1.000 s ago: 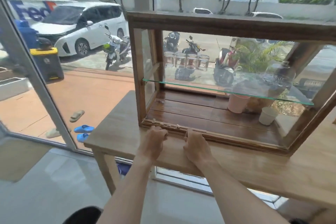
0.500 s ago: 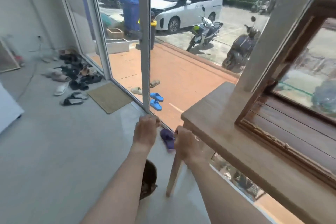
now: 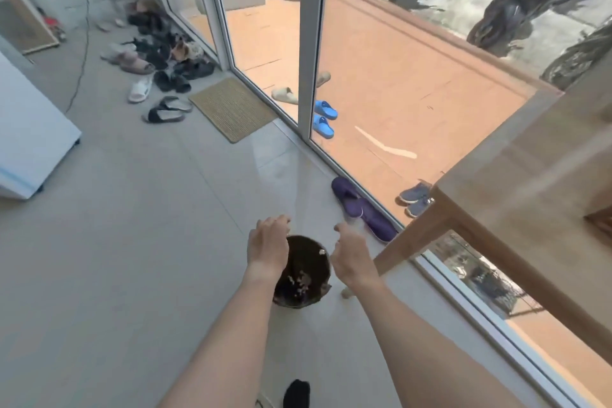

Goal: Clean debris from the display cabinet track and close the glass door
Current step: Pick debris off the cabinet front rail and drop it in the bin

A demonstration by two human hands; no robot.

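Both my hands hover over a dark round bin (image 3: 308, 270) standing on the floor tiles. My left hand (image 3: 269, 246) is over its left rim, seen from the back, fingers loosely curled downward. Over the right rim, my right hand (image 3: 351, 257) has its fingers apart. A pale scrap of debris (image 3: 321, 252) is in the air just inside the rim, and more pale debris (image 3: 299, 281) lies at the bottom. Only a dark wooden corner of the display cabinet (image 3: 600, 222) shows at the right edge, on the wooden table (image 3: 530, 182). Its track and glass door are out of view.
A table leg (image 3: 414, 242) slants down beside my right hand. Purple slippers (image 3: 362, 207) lie by the glass wall (image 3: 381, 76). A doormat (image 3: 231, 108) and several shoes (image 3: 159, 56) are farther left. A white appliance (image 3: 29, 142) stands at the left.
My view has swung from the cabinet track down to the floor. Both hands left the track, moved left off the table and lowered over the bin, where a scrap now falls.
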